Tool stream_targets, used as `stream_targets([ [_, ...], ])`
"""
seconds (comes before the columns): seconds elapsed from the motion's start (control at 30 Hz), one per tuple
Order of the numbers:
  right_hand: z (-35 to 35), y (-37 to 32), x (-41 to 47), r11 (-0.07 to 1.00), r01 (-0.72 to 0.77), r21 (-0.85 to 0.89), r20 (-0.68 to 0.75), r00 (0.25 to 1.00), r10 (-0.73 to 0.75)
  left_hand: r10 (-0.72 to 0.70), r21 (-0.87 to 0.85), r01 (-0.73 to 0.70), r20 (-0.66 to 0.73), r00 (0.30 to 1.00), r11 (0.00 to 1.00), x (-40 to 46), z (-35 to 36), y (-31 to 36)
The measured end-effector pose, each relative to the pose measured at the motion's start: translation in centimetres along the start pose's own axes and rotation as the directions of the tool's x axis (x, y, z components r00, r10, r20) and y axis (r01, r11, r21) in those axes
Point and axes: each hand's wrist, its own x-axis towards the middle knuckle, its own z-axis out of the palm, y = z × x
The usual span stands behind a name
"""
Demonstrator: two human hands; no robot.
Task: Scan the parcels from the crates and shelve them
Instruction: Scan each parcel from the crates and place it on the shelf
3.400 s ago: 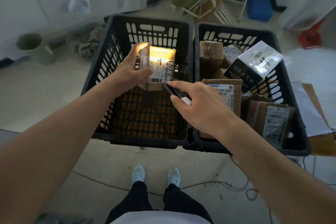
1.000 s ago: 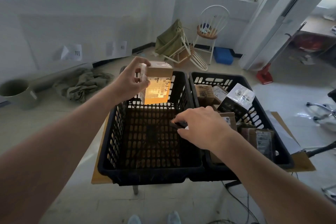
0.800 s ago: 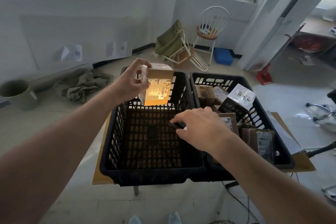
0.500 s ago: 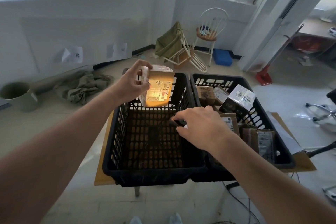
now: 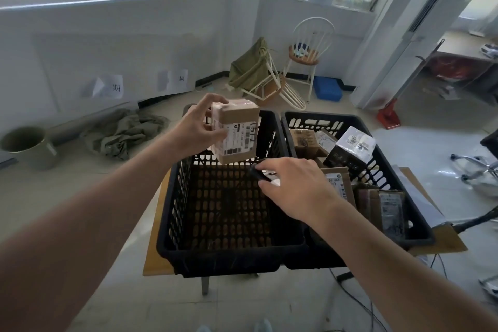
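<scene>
Head view, item 1: left hand (image 5: 192,132), centre of the frame, grip closed around a small cardboard parcel (image 5: 235,133), thumb and fingers on its left side, white shipping label facing the camera. Parcel is held in the air over the far rim of the left crate (image 5: 229,259).

Change noted: the orange glow that lit the label half a second ago is gone; the label now reads plain white. Judged: the scan of this parcel is likely finished, and shelving it is the step due. No shelf is in frame.

Item 2: right hand (image 5: 299,191), just below and right of the parcel, grip closed on a small dark handheld scanner (image 5: 260,172), its tip pointing up towards the label, not touching it.

Item 3: left crate, black plastic, on the counter (image 5: 151,259), nothing inside it.

Item 4: right crate (image 5: 420,234), touching the left one, holding several parcels, among them a black-and-white box (image 5: 350,151). Judged: these remain unscanned.
</scene>
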Motion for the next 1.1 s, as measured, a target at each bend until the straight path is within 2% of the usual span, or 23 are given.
stream_targets([
  [0.13, -0.2, -0.1, -0.6, 0.955, 0.009, 0.298, -0.144, 0.989, 0.036, -0.032, -0.075, 0.032, 0.008, 0.999, 0.997, -0.6, 0.0, 0.9],
  [0.27, -0.1, 0.5, -0.1, 0.823, 0.004, 0.568, -0.220, 0.964, 0.147, -0.010, -0.217, 0.014, 0.019, 1.000, 0.976, -1.6, -0.1, 2.3],
  [0.37, -0.3, 1.2, 0.5, 0.740, 0.054, 0.670, -0.281, 0.942, 0.185, -0.018, -0.285, 0.017, 0.002, 1.000, 0.958, -2.8, 0.4, 4.0],
  [0.43, -0.5, 1.7, 0.8, 0.754, 0.105, 0.648, -0.342, 0.925, 0.166, -0.041, -0.300, 0.037, -0.006, 0.999, 0.953, -3.6, 0.6, 5.1],
  [0.57, -1.2, 3.0, 1.1, 0.775, 0.257, 0.577, -0.445, 0.895, 0.035, -0.075, -0.272, 0.049, -0.087, 0.993, 0.961, -6.0, 0.9, 7.2],
  [0.7, -1.8, 3.5, 1.1, 0.682, 0.447, 0.579, -0.464, 0.868, -0.175, -0.083, -0.166, 0.045, -0.230, 0.970, 0.985, -9.5, 1.9, 9.7],
  [0.83, -2.0, 2.8, 0.5, 0.547, 0.580, 0.603, -0.481, 0.812, -0.331, -0.087, -0.079, 0.061, -0.390, 0.917, 0.995, -14.0, 3.0, 12.3],
  [1.1, -1.2, -3.0, -5.1, 0.174, 0.706, 0.687, -0.526, 0.648, -0.551, -0.098, -0.033, 0.102, -0.671, 0.735, 0.994, -27.1, 4.0, 17.6],
])
